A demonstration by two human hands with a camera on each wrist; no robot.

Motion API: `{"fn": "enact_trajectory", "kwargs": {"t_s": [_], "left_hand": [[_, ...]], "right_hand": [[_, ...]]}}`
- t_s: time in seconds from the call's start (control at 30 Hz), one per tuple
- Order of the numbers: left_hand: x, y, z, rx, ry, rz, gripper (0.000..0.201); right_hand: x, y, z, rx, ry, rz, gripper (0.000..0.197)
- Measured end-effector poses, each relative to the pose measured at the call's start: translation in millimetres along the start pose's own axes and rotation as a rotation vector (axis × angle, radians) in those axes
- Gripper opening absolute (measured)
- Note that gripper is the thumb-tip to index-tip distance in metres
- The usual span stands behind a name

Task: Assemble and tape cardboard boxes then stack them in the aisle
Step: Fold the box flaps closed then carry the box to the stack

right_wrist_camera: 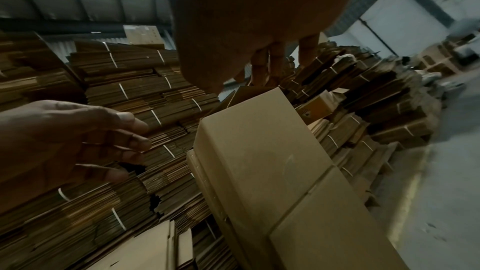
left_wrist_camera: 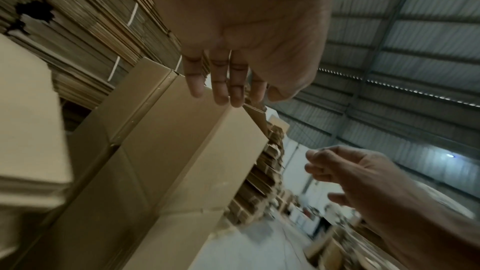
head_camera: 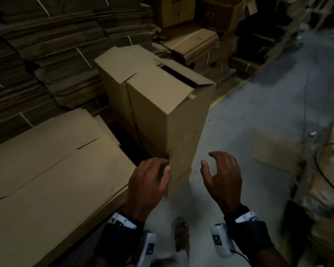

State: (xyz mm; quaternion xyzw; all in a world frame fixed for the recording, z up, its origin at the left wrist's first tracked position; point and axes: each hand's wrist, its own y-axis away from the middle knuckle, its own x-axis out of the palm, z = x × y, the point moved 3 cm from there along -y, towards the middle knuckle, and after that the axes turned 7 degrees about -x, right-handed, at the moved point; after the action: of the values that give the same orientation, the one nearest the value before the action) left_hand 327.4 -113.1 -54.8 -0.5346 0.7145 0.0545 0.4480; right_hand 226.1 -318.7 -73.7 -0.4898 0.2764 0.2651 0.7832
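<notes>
Fingers point(head_camera: 163, 164) of the left hand point(head_camera: 147, 182) loosely curled, empty, close by the near corner of the stacked boxes point(head_camera: 162, 105); contact not certain. Right hand point(head_camera: 222, 178) also empty, fingers relaxed and spread, apart from the stack, over the aisle floor point(head_camera: 258, 112).

Progress, as judged: several boxes already assembled and stacked by the aisle. Top box shows a dark gap at its flaps; tape not discernible. Flat blanks point(head_camera: 52, 160) lie ready at the left, so more boxes remain. Bundled cardboard stacks point(head_camera: 37, 54) behind.

No legible writing on any carton; a printed mark on a far box is too blurred to read.
</notes>
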Motion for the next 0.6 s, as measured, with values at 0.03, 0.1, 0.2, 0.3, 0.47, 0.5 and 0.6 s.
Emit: {"fn": "enact_trajectory", "kwargs": {"t_s": [0.03,0.1,0.2,0.3,0.47,0.5,0.6], "left_hand": [[10,-15,-3,-0.019,0.002,-0.015,0.026],[24,-46,-11,-0.051,0.004,-0.046,0.028],[32,-89,-23,-0.092,0.02,-0.117,0.028],[33,-123,-31,-0.155,0.013,-0.193,0.027],[37,-175,-33,-0.352,-0.048,-0.245,0.045],[40,-184,-27,-0.424,-0.062,-0.216,0.053],[53,-201,-8,-0.639,-0.05,-0.079,0.083]], "right_hand": [[5,-18,-12,-0.02,-0.003,0.006,0.029],[13,-55,-35,-0.034,-0.025,0.016,0.031],[24,-116,-63,-0.068,-0.082,0.024,0.034],[39,-175,-88,-0.087,-0.116,0.025,0.037],[69,-266,-116,-0.096,-0.198,0.092,0.043],[74,-282,-118,-0.095,-0.232,0.151,0.043],[103,-320,-132,-0.081,-0.394,0.419,0.054]]}}
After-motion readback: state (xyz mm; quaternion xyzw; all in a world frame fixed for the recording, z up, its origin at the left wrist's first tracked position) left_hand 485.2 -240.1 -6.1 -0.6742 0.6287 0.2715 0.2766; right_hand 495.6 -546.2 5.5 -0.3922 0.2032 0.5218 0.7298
